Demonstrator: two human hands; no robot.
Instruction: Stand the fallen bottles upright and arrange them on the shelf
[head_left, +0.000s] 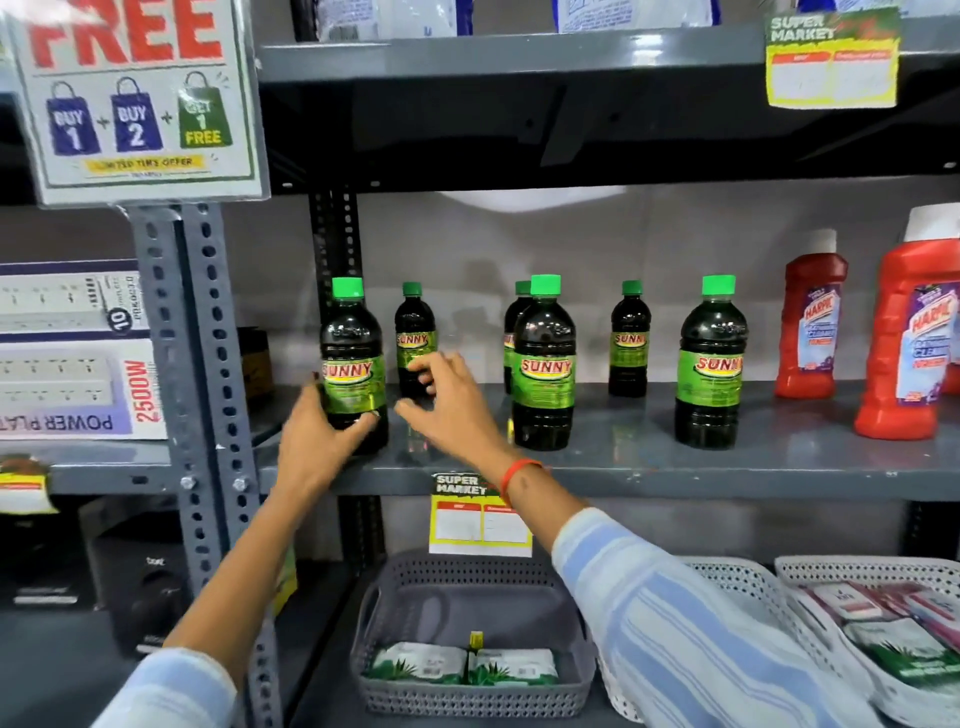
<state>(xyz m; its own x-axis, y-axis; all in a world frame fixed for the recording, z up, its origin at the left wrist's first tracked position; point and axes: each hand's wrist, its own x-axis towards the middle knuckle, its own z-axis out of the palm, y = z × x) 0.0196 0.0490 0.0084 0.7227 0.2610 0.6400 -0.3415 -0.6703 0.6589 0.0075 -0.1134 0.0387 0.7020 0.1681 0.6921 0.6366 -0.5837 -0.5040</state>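
Several dark bottles with green caps and green "Sunny" labels stand upright on the grey middle shelf (649, 457). The front left bottle (353, 358) is gripped low down by my left hand (324, 431). Just right of it my right hand (447, 395) hovers with fingers spread, in front of a back-row bottle (414, 322) and apart from the held one. Another front bottle (544, 358) stands at the middle with one (519, 312) behind it. A back bottle (630, 338) and a front bottle (710, 364) stand further right. None lies on its side.
Two red Harpic bottles (810, 322) (906, 332) stand at the shelf's right end. A grey basket (467, 691) and white baskets (857, 577) with packets sit on the shelf below. A perforated upright post (202, 364) and an offer sign (135, 93) are at left.
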